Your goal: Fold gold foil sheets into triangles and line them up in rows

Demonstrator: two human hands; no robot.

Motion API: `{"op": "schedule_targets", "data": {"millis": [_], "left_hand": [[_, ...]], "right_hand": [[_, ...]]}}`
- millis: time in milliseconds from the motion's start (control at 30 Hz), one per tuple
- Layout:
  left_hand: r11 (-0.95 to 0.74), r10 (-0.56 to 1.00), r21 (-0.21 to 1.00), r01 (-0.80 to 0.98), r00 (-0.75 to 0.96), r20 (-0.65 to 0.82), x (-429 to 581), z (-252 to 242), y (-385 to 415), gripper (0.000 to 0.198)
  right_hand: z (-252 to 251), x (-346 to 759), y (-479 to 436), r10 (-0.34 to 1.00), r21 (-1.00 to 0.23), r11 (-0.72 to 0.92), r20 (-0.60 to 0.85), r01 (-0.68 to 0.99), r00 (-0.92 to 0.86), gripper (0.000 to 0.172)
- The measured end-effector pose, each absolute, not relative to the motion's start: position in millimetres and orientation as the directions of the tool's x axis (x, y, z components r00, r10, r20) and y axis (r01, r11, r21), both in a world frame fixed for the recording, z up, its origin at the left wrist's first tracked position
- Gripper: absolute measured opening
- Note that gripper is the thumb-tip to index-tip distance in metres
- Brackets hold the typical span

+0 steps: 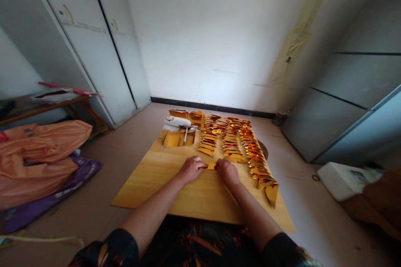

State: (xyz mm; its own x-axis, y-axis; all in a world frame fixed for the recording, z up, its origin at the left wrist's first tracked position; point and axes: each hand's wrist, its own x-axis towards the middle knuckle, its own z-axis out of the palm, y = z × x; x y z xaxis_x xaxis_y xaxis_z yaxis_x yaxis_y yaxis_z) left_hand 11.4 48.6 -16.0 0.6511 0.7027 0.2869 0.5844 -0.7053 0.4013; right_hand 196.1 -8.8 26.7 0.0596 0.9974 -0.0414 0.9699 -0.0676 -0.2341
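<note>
My left hand [191, 168] and my right hand [227, 171] rest side by side on a wooden board [163, 183], both pinched on one small gold foil paper [211, 165] lying between them. Beyond the hands, folded gold foil pieces [232, 139] lie in three overlapping rows that run from the board's far edge to its right side. A stack of flat gold sheets [175, 138] sits at the far left of the board, with a white bundle [177, 123] on top of it.
The board lies over my lap on a tiled floor. Orange plastic bags [40, 154] and purple cloth [59, 194] lie at left by a low wooden shelf [46, 106]. A white box [341, 179] sits at right. White cabinets and a wall stand beyond.
</note>
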Motion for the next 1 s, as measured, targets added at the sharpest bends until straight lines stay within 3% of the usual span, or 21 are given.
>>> {"op": "schedule_targets", "data": {"millis": [133, 333, 467, 667, 1000], "left_hand": [[-0.74, 0.668, 0.362, 0.566, 0.677, 0.309, 9, -12, 45, 0.025], [-0.789, 0.609, 0.134, 0.599, 0.736, 0.295, 10, 3, 30, 0.024], [-0.771, 0.622, 0.061, 0.634, 0.73, 0.284, 11, 11, 20, 0.026], [-0.727, 0.673, 0.072, 0.683, 0.689, 0.268, 12, 15, 12, 0.029], [-0.716, 0.69, 0.089, 0.693, 0.681, 0.247, 12, 13, 12, 0.024]], "right_hand": [[28, 198, -7, 0.997, -0.26, -0.071, -0.043, 0.963, 0.062, 0.017], [31, 195, -7, 0.993, -0.297, -0.117, -0.068, 0.948, 0.101, 0.019], [32, 184, -10, 0.98, -0.266, -0.201, -0.057, 0.943, 0.193, 0.021], [34, 177, -9, 0.968, -0.249, -0.251, -0.079, 0.935, 0.238, 0.029], [27, 201, -5, 0.979, -0.399, -0.202, -0.085, 0.894, 0.184, 0.01]]}}
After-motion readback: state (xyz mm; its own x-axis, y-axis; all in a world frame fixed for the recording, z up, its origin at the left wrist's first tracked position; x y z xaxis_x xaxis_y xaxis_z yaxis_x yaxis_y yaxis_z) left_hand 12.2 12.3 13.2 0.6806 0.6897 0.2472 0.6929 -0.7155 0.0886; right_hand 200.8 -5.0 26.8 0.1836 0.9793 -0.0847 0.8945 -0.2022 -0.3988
